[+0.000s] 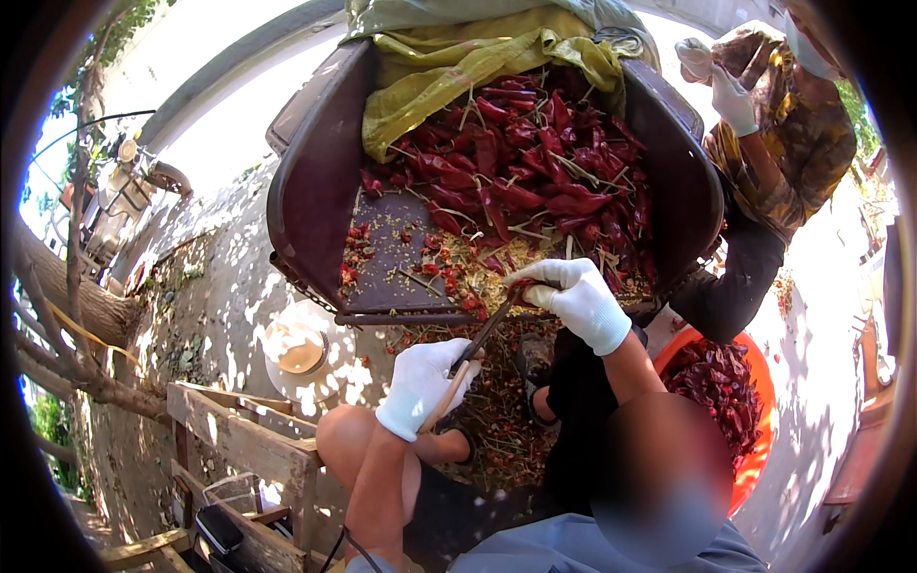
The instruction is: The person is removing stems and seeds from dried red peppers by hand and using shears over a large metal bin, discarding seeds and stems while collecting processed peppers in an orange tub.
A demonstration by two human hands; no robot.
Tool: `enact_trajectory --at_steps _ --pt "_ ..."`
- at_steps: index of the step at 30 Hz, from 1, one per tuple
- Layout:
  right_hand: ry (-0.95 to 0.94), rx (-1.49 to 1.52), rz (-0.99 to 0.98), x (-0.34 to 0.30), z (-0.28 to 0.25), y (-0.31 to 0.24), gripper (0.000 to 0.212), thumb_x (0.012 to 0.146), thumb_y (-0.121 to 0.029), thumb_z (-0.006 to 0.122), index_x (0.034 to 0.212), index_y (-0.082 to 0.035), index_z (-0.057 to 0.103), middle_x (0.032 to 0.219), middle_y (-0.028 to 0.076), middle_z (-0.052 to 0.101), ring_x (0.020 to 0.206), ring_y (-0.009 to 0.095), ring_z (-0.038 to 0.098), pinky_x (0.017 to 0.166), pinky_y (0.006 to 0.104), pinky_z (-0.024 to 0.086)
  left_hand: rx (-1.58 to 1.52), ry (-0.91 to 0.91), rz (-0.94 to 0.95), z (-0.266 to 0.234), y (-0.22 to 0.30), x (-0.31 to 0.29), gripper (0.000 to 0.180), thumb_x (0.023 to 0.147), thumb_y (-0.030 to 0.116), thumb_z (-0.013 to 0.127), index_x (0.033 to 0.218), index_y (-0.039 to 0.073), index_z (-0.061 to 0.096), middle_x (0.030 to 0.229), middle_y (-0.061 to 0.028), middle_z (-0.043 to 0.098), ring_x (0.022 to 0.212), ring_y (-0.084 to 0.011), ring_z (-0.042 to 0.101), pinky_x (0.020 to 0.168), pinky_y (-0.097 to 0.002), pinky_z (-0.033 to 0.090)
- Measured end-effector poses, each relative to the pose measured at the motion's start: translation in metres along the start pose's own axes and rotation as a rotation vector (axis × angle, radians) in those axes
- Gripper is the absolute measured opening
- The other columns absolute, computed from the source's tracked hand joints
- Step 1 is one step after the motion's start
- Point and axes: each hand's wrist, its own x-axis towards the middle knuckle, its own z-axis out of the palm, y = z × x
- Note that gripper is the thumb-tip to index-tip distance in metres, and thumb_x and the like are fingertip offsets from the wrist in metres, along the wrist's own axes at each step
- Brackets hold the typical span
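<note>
My left hand (pixel 420 390), in a white knit glove, is closed round the tan handles of long, dark-bladed scissors (pixel 490 330). The blades point up and to the right, toward my other hand. My right hand (pixel 585 302), also gloved in white, pinches a dark red chili pepper (pixel 522 286) by the blade tips. Both hands are at the near edge of a deep, dark metal cart bed (pixel 683 177). Whole dried red chilies (pixel 535 162) with stems are heaped inside it. Pale seeds (pixel 497 258) and cut red pieces lie on its floor, nearest my hands.
A yellow-green sack (pixel 458 67) drapes over the bed's far side. To the right stands an orange tub (pixel 764 392) of dark red chilies, near a person (pixel 793 143) in white gloves. A wooden frame (pixel 239 430) and a pale straw hat (pixel 294 346) are at left.
</note>
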Motion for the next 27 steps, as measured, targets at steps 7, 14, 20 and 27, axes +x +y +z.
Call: enact_trajectory --at_steps 7,14,20,27 --pt "-0.13 0.193 0.079 -0.004 -0.012 0.0 0.024 0.087 -0.002 0.066 0.109 0.003 0.072 0.092 0.006 0.072 0.084 0.009 0.063 0.079 0.0256 0.052 -0.081 0.006 0.111 0.003 -0.006 0.0 0.018 0.085 0.011 0.07 0.103 0.007 0.071 0.072 -0.012 0.065 0.06 -0.0222 0.063 0.059 -0.0329 0.05" --pt "-0.308 1.077 0.21 -0.005 -0.009 0.027 0.031 0.092 -0.009 0.067 0.12 0.005 0.063 0.092 0.01 0.068 0.078 0.018 0.065 0.077 0.0352 0.055 0.026 0.17 0.252 0.011 0.012 0.011 0.02 0.085 0.006 0.07 0.105 0.005 0.07 0.081 -0.0121 0.069 0.068 -0.0203 0.066 0.065 -0.0306 0.052" --pt "-0.156 1.108 0.217 -0.003 0.008 0.016 0.032 0.093 -0.011 0.066 0.122 0.002 0.061 0.092 0.009 0.066 0.078 0.02 0.062 0.074 0.0355 0.051 0.019 0.19 0.177 0.009 0.007 0.013 0.022 0.085 0.006 0.07 0.107 0.005 0.07 0.088 -0.0136 0.071 0.076 -0.0219 0.07 0.07 -0.0314 0.053" --pt "0.085 0.495 0.07 -0.012 0.015 -0.007 0.02 0.095 -0.005 0.059 0.11 0.006 0.067 0.087 0.008 0.069 0.074 0.011 0.063 0.073 0.0261 0.052 0.165 0.195 0.209 -0.005 0.007 0.005 0.021 0.084 0.009 0.07 0.105 0.007 0.069 0.081 -0.0145 0.067 0.073 -0.0328 0.067 0.066 -0.0365 0.052"
